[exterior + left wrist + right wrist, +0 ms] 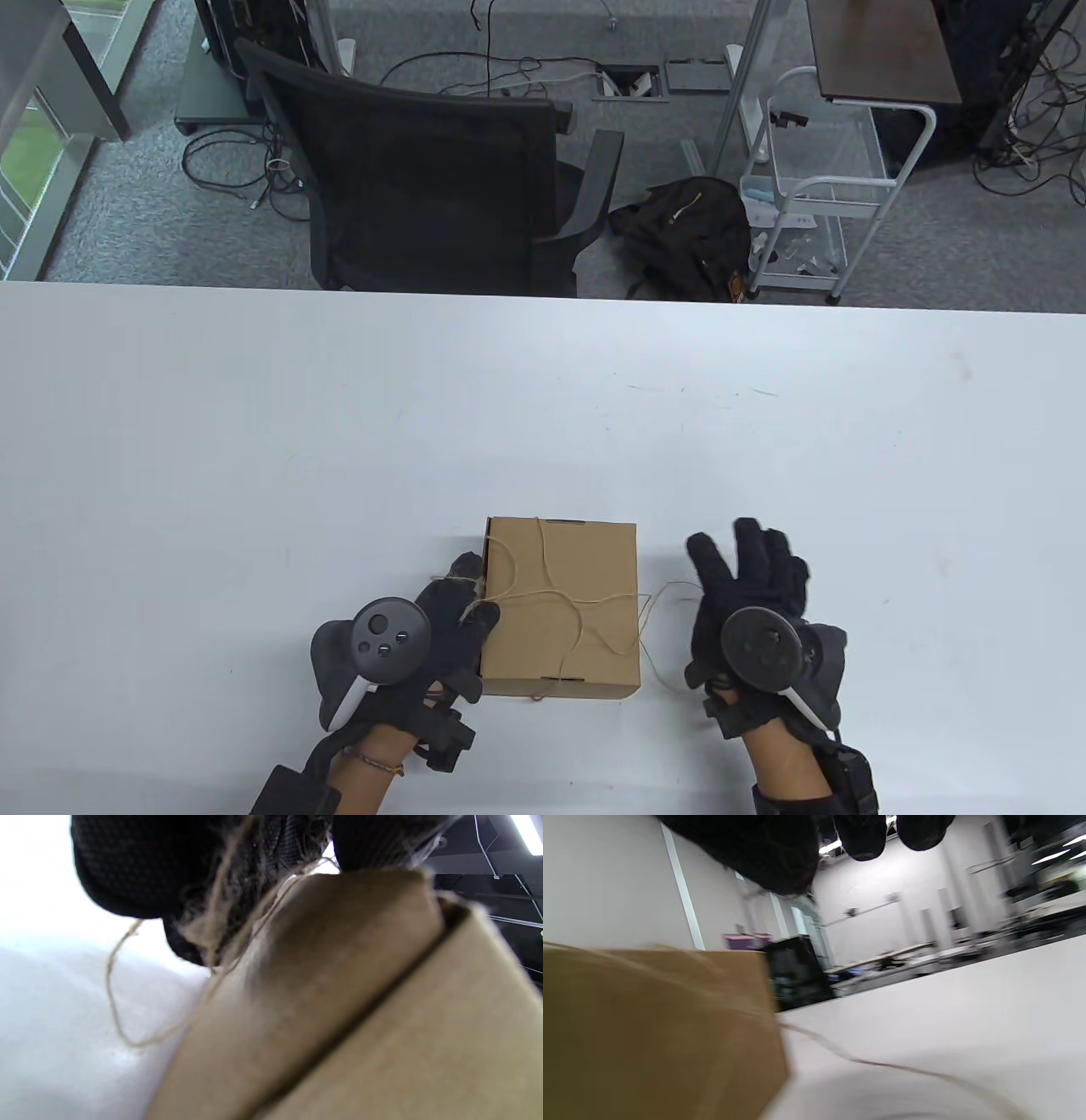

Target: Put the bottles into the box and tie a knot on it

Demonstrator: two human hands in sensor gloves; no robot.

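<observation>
Closed cardboard box (560, 607) at six o'clock on the white table (254, 441), near the front edge, with thin jute twine (585, 604) looped loosely across its lid and trailing off the three o'clock side onto the tabletop. No bottles in sight; presumably already inside, though the shut flaps hide the contents. Left hand (441, 624) pressed against the box's nine o'clock wall, twine wrapped over its fingers and apparently pinched there, the wrist view showing strands bunched between glove and cardboard; exact finger hold too blurred to tell. Right hand (747, 607) just beside the box at three o'clock, fingers spread and straight, gripping nothing, the loose twine tail lying just beside it on the table. Tying stage evidently in hand: packing done, cord laid over the lid but still slack and unknotted. Next move likely calling for the free hand to catch the trailing end, draw the slack out across the lid, and cross it with the held end while the box stays pinned. Beyond the table at twelve o'clock, a black office chair (424, 170).
</observation>
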